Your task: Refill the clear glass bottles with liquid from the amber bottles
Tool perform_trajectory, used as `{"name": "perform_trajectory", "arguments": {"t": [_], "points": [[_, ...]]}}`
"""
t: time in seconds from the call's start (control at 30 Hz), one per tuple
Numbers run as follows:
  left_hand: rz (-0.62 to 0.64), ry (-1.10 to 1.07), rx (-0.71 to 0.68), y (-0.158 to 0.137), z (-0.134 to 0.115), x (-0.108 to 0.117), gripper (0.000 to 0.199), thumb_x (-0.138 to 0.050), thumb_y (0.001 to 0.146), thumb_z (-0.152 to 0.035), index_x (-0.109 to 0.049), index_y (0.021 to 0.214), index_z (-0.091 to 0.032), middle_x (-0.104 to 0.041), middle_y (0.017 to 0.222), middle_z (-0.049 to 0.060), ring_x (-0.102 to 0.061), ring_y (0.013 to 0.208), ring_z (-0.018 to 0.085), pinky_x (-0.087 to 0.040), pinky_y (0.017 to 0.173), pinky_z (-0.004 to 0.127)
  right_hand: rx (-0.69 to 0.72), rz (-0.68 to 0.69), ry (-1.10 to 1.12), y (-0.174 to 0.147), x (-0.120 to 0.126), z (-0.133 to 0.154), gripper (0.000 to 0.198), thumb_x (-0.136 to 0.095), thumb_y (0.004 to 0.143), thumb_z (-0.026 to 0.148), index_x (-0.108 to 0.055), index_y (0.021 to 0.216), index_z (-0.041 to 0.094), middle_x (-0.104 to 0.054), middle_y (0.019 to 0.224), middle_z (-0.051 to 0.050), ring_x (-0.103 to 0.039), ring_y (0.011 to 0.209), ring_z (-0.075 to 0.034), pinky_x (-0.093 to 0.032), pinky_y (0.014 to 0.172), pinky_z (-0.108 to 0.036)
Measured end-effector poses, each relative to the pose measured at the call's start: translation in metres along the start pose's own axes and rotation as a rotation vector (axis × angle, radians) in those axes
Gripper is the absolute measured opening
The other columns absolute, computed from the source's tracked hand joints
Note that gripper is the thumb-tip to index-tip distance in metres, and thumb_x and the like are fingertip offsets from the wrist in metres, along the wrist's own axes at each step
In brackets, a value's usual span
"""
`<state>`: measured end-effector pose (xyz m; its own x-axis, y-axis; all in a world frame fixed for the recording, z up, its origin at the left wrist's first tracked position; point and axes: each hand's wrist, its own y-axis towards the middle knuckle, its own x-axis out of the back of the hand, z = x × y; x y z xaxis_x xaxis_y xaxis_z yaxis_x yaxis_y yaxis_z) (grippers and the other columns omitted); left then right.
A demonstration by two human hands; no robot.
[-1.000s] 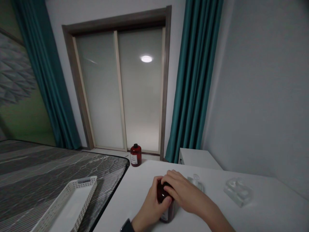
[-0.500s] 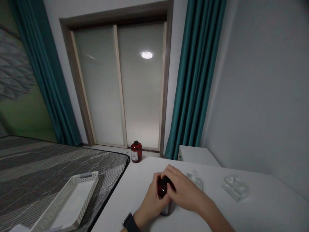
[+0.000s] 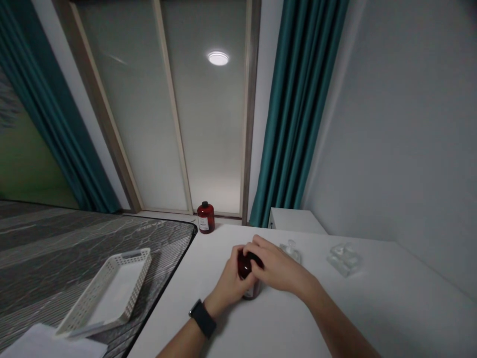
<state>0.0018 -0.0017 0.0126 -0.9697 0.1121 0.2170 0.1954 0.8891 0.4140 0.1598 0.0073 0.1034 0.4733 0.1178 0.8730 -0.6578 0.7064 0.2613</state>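
A dark red-brown bottle [image 3: 245, 268] with a pale label low on its side stands upright on the white table [image 3: 290, 323]. My left hand [image 3: 231, 279] is wrapped round the bottle's body from the left. From the right, my right hand [image 3: 274, 263] has its fingers closed over the dark cap [image 3: 255, 258] at the top, which they largely cover. Just behind my right hand sits a clear glass bottle [image 3: 291, 251], partly hidden by it.
A second red bottle [image 3: 205, 217] with a black cap and white label stands at the table's far left corner. Another clear glass bottle [image 3: 345, 259] is to the right. At left, a white perforated basket [image 3: 130, 293] and white paper [image 3: 55, 343] lie on a grey mattress [image 3: 164, 248].
The view has tilted down and shifted, so the room's things appear higher in the picture. Both hands stay on the bottle, with the right-hand fingers still over its cap.
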Motion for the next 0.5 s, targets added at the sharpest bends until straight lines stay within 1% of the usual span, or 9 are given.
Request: {"name": "perform_trajectory", "arguments": {"t": [0.07, 0.1, 0.2, 0.27, 0.4, 0.5], "points": [[-0.005, -0.008, 0.006, 0.000, 0.001, 0.000, 0.034, -0.060, 0.088, -0.030, -0.045, 0.116, -0.018, -0.062, 0.104, 0.005, -0.062, 0.090, 0.020, -0.052, 0.079, 0.033, 0.019, 0.012, 0.022, -0.001, 0.003, 0.001, 0.023, -0.050, 0.090, 0.008, -0.060, 0.103, 0.024, -0.056, 0.100, -0.002, -0.058, 0.091, -0.018, -0.046, 0.082, -0.030], [-0.006, -0.010, 0.007, 0.000, 0.001, 0.001, 0.035, -0.061, 0.088, -0.030, -0.045, 0.117, -0.018, -0.062, 0.106, 0.005, -0.062, 0.092, 0.020, -0.052, 0.080, 0.033, 0.023, 0.007, 0.033, -0.001, 0.004, 0.000, 0.020, -0.052, 0.091, 0.011, -0.061, 0.104, 0.024, -0.056, 0.100, -0.003, -0.059, 0.092, -0.018, -0.046, 0.083, -0.030], [0.003, -0.002, 0.007, 0.000, 0.004, 0.001, 0.043, -0.064, 0.084, -0.029, -0.045, 0.120, -0.018, -0.062, 0.111, 0.007, -0.062, 0.096, 0.022, -0.052, 0.082, 0.034, -0.021, -0.028, 0.021, 0.002, 0.000, -0.002, 0.006, -0.057, 0.094, 0.020, -0.060, 0.099, 0.021, -0.061, 0.098, -0.004, -0.059, 0.094, -0.020, -0.045, 0.087, -0.033], [0.014, 0.003, 0.008, 0.000, 0.005, 0.000, 0.046, -0.065, 0.081, -0.028, -0.044, 0.122, -0.018, -0.063, 0.112, 0.007, -0.062, 0.096, 0.022, -0.052, 0.082, 0.034, -0.060, -0.040, -0.002, 0.005, -0.004, -0.003, 0.002, -0.057, 0.093, 0.019, -0.059, 0.094, 0.020, -0.063, 0.094, -0.004, -0.059, 0.092, -0.021, -0.045, 0.085, -0.033], [0.020, -0.008, 0.002, 0.001, 0.003, -0.001, 0.036, -0.061, 0.085, -0.027, -0.045, 0.116, -0.018, -0.063, 0.106, 0.005, -0.063, 0.091, 0.020, -0.052, 0.079, 0.032, -0.021, -0.035, -0.017, 0.004, -0.007, -0.003, 0.018, -0.053, 0.088, 0.008, -0.061, 0.095, 0.022, -0.058, 0.094, -0.002, -0.057, 0.089, -0.018, -0.044, 0.081, -0.030], [0.004, 0.001, 0.004, 0.002, 0.000, -0.001, 0.034, -0.060, 0.086, -0.027, -0.045, 0.115, -0.018, -0.064, 0.104, 0.004, -0.063, 0.089, 0.019, -0.052, 0.078, 0.031, 0.007, -0.028, 0.000, 0.001, -0.004, -0.002, 0.025, -0.051, 0.087, 0.005, -0.064, 0.098, 0.024, -0.054, 0.095, -0.001, -0.056, 0.089, -0.017, -0.045, 0.081, -0.029]]}}
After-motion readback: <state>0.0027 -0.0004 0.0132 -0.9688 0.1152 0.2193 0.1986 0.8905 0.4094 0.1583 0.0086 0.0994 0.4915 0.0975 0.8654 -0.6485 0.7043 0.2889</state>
